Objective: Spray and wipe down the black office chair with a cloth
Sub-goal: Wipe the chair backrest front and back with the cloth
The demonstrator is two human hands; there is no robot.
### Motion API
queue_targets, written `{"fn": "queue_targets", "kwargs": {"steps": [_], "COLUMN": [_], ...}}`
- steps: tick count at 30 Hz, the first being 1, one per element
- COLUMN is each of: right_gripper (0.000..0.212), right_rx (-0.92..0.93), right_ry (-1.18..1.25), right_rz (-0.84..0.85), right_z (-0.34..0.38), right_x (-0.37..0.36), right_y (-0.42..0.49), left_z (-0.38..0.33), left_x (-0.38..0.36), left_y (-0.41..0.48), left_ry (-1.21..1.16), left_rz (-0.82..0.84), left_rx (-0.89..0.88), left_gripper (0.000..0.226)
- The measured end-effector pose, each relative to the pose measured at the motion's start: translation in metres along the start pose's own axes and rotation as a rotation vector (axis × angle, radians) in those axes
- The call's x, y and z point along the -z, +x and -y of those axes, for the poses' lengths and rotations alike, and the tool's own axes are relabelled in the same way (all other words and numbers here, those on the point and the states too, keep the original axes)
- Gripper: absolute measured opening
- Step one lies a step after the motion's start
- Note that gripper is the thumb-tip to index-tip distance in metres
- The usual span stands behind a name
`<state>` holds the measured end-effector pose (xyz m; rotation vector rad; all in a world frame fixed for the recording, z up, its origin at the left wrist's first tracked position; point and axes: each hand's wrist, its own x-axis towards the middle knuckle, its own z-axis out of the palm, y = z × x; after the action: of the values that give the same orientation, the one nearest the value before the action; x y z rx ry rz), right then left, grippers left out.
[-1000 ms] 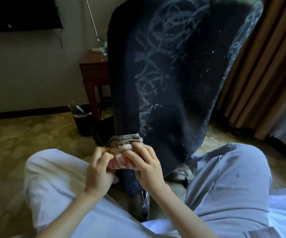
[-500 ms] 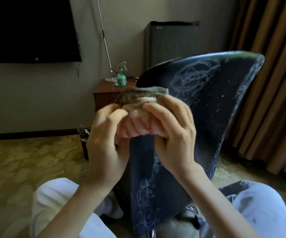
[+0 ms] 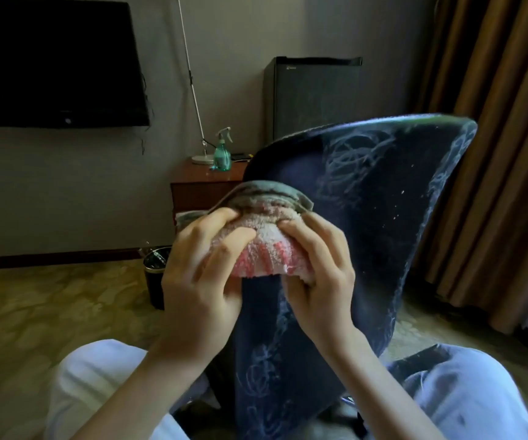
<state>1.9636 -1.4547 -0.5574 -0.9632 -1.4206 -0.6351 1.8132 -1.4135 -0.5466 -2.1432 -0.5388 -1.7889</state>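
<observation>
**Wipe step in hand; spraying is not.** The cloth (image 3: 264, 249), a pink-and-white terry towel w/ a grey fold on top, is wrapped over the near edge of the black office chair (image 3: 373, 217) backrest, at frame ctr. The left hand (image 3: 199, 287) sits at 8 o'clock of the cloth and the right hand (image 3: 318, 281) at 4 o'clock. Each has its grip closed on the towel, fingers curled over the front and clamping it onto the edge. The backrest leans toward 1 o'clock and carries pale scribble marks and white specks, densest from 12 to 3 o'clock of the cloth. The strip toward 6 o'clock, below the hands, looks marked too. The spray bottle (image 3: 223, 152) stands untouched on the wood surface (image 3: 202, 182) at 11 o'clock, well apart from both hands. Judgement: task approx. mid-way at best, since most of the visible panel looks unwiped. The next move calls for sliding the clamped cloth along the edge w/ even pressure, then opening it flat for the broad face. A re-spray would need one hand freed. The chair may swivel or tip if pushed off-axis.
</observation>
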Motion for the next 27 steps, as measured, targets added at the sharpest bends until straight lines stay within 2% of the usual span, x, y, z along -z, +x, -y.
{"fn": "queue_targets", "kwargs": {"steps": [2, 8, 11, 14, 17, 22, 27], "right_gripper": [0.048, 0.059, 0.049, 0.038, 0.027, 0.026, 0.029], "right_rx": [-0.034, -0.13, -0.161, -0.179, -0.179, -0.118, -0.044], "right_ry": [-0.009, -0.012, -0.009, -0.02, -0.046, -0.115, -0.088], "right_rz": [0.042, 0.166, 0.203, 0.221, 0.248, 0.346, 0.23], "right_z": [-0.006, -0.024, -0.027, -0.024, -0.021, -0.015, -0.008], "right_x": [-0.004, -0.013, -0.018, -0.025, -0.032, -0.04, -0.043], "right_y": [-0.022, -0.099, -0.131, -0.147, -0.157, -0.163, -0.096], "left_z": [0.002, 0.01, 0.013, 0.018, 0.026, 0.034, 0.028], "left_x": [-0.005, -0.016, -0.018, -0.016, -0.016, -0.009, -0.008], "left_y": [-0.023, -0.099, -0.129, -0.148, -0.162, -0.172, -0.115], "left_ry": [0.024, 0.108, 0.188, 0.237, 0.257, 0.285, 0.219], "left_rz": [-0.003, 0.071, 0.103, 0.126, 0.132, 0.152, 0.022], "left_rx": [0.018, 0.019, 0.016, 0.013, 0.036, 0.099, 0.156], "left_gripper": [0.024, 0.03, 0.043, 0.046, 0.046, 0.048, 0.052]}}
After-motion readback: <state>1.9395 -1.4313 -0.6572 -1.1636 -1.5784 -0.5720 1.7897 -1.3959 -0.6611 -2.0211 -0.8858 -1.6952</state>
